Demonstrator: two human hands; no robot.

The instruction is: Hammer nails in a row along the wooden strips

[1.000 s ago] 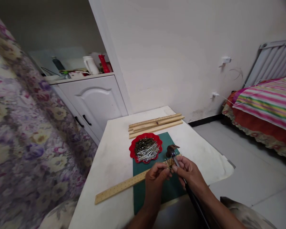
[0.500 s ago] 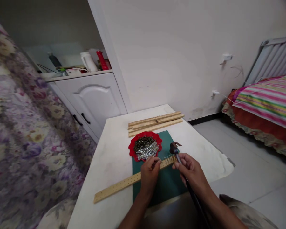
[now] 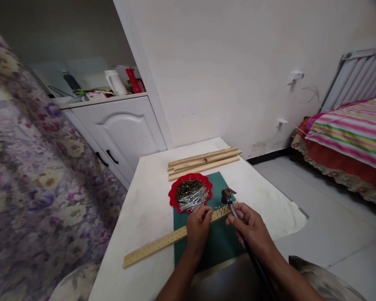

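My right hand is wrapped around the handle of a claw hammer, its head raised over the right end of a long wooden strip. That strip has rows of dark dots along its left part, and several nails stand upright near its right end. Just left of those nails, my left hand rests on the strip with thumb and fingers pinched together; whatever is between the fingertips is too small to make out. Beyond it, a red scalloped dish holds a heap of dark and silver nails.
Under the strip and dish lies a green mat on a white-covered table. Several wooden strips lie at the table's far side. A white cabinet and flowered curtain stand left; a bed is at the right.
The hammer head has shifted slightly to the left, along with my right hand. My left hand keeps its pinch at nearly the same spot on the strip.
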